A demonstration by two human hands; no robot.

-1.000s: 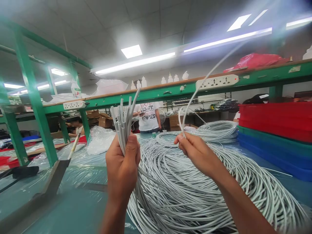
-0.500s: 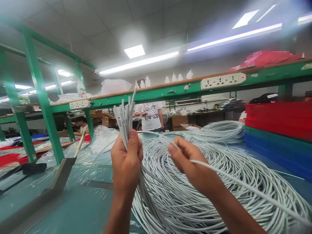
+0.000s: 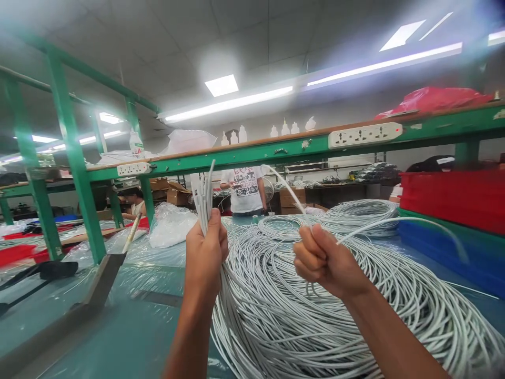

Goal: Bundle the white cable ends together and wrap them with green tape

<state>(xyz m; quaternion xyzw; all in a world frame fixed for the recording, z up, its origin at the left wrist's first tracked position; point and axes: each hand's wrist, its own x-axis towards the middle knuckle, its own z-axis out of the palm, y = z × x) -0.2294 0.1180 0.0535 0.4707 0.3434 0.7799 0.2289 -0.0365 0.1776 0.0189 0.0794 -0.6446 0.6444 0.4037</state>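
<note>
My left hand (image 3: 205,252) is closed around a bundle of white-grey cables (image 3: 204,197). Their cut ends point upward, one standing higher than the others, and the lengths run down below my wrist into a large loose pile of coiled cable (image 3: 268,310). To the right, over that pile, my right hand (image 3: 329,260) is closed on a single white cable (image 3: 290,190). One part of this cable rises up and left from my fist; another stretch arcs out to the right, its end blurred. The two hands are apart.
A smaller cable coil (image 3: 361,210) lies behind the pile. Red (image 3: 453,200) and blue (image 3: 442,258) bins stand at right. A grey metal bar (image 3: 100,284) lies at left. Overhead runs a green shelf (image 3: 236,156) with power strips and bottles. A person (image 3: 246,192) stands beyond.
My right hand has moved right, away from the bundle, and closed into a fist on the single cable. That cable now sticks up and arcs right. My left hand keeps its hold.
</note>
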